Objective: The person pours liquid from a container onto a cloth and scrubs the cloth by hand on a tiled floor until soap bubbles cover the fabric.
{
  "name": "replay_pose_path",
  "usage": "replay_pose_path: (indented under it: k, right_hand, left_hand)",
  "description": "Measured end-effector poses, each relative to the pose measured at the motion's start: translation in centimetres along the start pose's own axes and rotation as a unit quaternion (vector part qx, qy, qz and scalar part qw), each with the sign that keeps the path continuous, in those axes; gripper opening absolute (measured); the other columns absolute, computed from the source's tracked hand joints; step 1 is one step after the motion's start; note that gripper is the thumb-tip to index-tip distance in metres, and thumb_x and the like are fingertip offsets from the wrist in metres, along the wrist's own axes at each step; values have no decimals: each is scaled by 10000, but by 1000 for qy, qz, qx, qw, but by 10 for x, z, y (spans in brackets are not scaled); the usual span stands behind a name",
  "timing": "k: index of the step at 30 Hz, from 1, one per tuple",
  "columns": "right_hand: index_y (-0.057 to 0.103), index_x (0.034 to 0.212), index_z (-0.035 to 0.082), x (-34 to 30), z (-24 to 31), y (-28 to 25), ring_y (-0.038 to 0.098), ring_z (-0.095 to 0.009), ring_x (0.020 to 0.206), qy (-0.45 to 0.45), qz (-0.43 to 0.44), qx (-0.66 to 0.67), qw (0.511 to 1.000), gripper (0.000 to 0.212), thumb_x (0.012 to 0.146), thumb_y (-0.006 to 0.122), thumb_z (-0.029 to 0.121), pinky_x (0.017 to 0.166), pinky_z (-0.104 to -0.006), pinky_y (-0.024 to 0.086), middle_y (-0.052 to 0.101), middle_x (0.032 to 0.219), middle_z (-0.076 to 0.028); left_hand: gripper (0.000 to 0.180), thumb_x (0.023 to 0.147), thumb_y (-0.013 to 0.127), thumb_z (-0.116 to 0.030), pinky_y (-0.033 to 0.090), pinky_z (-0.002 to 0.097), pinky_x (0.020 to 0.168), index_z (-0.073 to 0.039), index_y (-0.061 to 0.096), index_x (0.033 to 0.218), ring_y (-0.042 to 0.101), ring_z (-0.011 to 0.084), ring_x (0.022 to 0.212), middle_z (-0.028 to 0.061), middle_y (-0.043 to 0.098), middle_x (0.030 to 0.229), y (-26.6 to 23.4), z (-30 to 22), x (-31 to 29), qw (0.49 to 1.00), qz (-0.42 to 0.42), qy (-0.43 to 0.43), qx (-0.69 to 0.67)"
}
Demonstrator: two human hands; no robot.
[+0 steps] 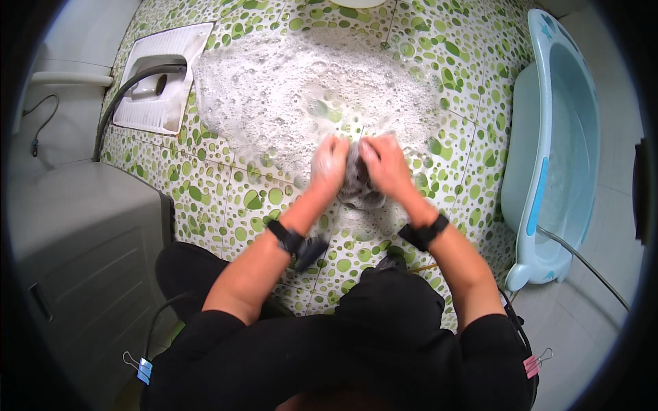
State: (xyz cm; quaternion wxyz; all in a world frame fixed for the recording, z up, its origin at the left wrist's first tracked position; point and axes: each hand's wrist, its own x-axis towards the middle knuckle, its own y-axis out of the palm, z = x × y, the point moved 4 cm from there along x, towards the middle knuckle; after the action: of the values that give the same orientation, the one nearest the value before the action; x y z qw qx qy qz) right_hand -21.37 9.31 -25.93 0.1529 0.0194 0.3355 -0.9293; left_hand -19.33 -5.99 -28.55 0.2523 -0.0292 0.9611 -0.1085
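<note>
Between my two fists hangs a dark grey, wet cloth (356,183) with suds on it; its exact kind is not clear. My left hand (329,164) is closed around its left side, smeared a little by motion and wet with foam. Gripping the right side is my right hand (386,164), thumb toward the middle. The lower part of the cloth bunches up below the hands, just over the tiled floor (253,198). White foam (288,89) is spread across the floor beyond and around both hands.
A squat toilet (154,49) with a dark hose (115,103) lies at the far left. A grey appliance-like box (89,219) stands near left. On the right is a light blue tub (522,137) with a metal hose (582,259) over its near end.
</note>
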Motion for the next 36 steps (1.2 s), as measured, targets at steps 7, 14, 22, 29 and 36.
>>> replay_pose_path:
  k: [7,14,22,29,36]
  right_hand:
    - [613,1061,171,-122,-35,64,452,-316,1052,75,-111,-117,984,267,823,527,254,895,-491,337,512,1109,-113]
    - [618,1052,132,-18,-61,46,577,-344,899,61,-22,-244,968,302,823,530,308,804,-472,444,622,947,-151]
    - [646,913,25,64,-92,-1,537,-101,680,193,85,127,969,203,842,598,209,645,-279,470,623,750,-44]
    - [505,1305,128,-26,-7,-49,587,-272,889,24,-13,58,998,450,907,535,336,835,-333,470,562,1032,-173]
    - [614,1131,171,-96,-40,71,566,-287,869,-64,-223,-203,951,342,800,579,249,711,-441,445,579,1025,-90]
  left_hand:
    - [215,756,586,-199,364,465,780,-41,511,881,466,331,895,145,503,953,66,90,-77,889,-180,262,330]
    - [310,798,572,-361,448,464,702,-65,561,887,559,328,830,130,571,841,68,56,3,893,-128,156,403]
    - [298,852,612,-330,456,316,605,-42,587,780,508,128,629,4,547,684,31,13,87,975,133,-149,-102]
    - [256,874,565,-256,409,379,864,-58,592,1035,488,266,974,162,485,1102,17,-66,-20,973,-52,197,107]
    - [299,749,641,-229,385,454,907,-129,652,1030,449,367,1024,168,463,1193,45,70,-52,888,-164,332,275]
